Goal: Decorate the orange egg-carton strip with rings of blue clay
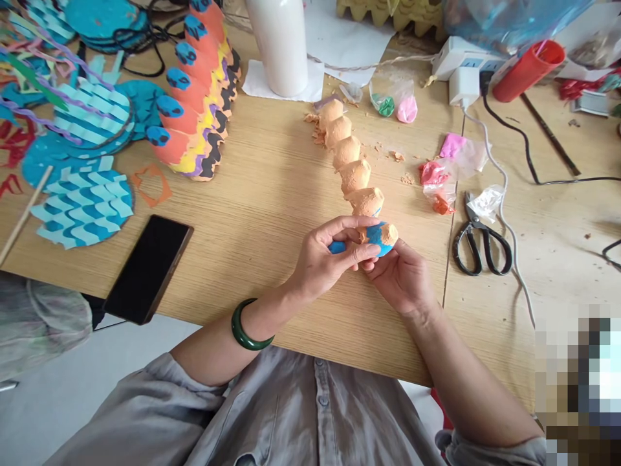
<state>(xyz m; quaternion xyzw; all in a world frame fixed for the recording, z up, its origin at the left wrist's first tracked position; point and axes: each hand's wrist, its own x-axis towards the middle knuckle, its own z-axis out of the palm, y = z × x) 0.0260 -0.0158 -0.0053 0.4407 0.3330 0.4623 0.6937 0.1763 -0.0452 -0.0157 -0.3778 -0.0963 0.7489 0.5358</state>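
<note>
A bumpy strip like a row of egg-carton cups, coated in crumbly orange clay (354,176), runs away from me over the table. At its near end, a bump partly covered in blue clay (376,234) is in my hands. The fingers and thumb of my left hand (326,255) press on it from the left and above. My right hand (405,275) is curled around its lower right side, fingers partly hidden. Another bit of blue (336,247) shows beneath my left fingers. Whether the blue-covered bump joins the strip is hidden.
Black-handled scissors (478,243) and small bags of coloured clay (433,173) lie to the right. A phone (149,268) is at the left, below a painted orange caterpillar-like piece (194,97). A white cylinder (280,48) and a power strip (466,55) stand behind.
</note>
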